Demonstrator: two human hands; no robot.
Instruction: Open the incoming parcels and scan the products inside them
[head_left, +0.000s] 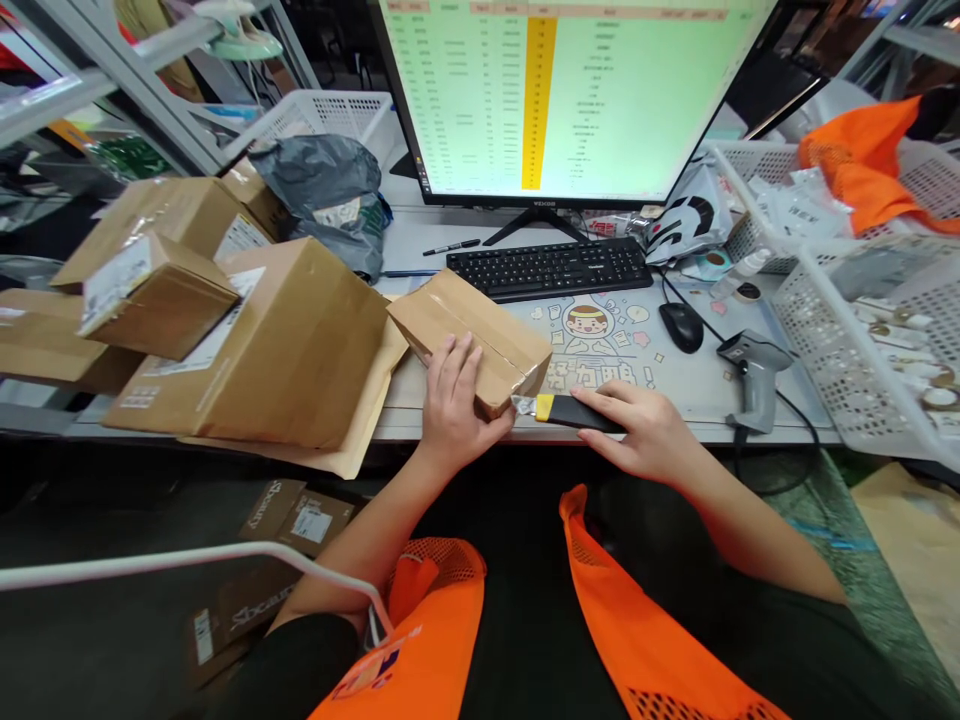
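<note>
A small brown cardboard box [472, 335] lies tilted at the front of the desk, with a taped seam along its top. My left hand [457, 405] grips its near side, fingers over the top and thumb by the lower corner. In my right hand [637, 425] is a box cutter [574, 411] with a black and yellow handle. Its tip meets the box's right-hand corner, where clear tape shows; the blade itself is hard to make out.
Several cardboard boxes [300, 340] are stacked on the left by a grey plastic parcel [330, 190]. Behind stand a keyboard [551, 268] and monitor [577, 100]. To the right are a mouse [682, 327], a barcode scanner [754, 375] and white baskets [832, 340]. More cartons [300, 515] sit below the desk.
</note>
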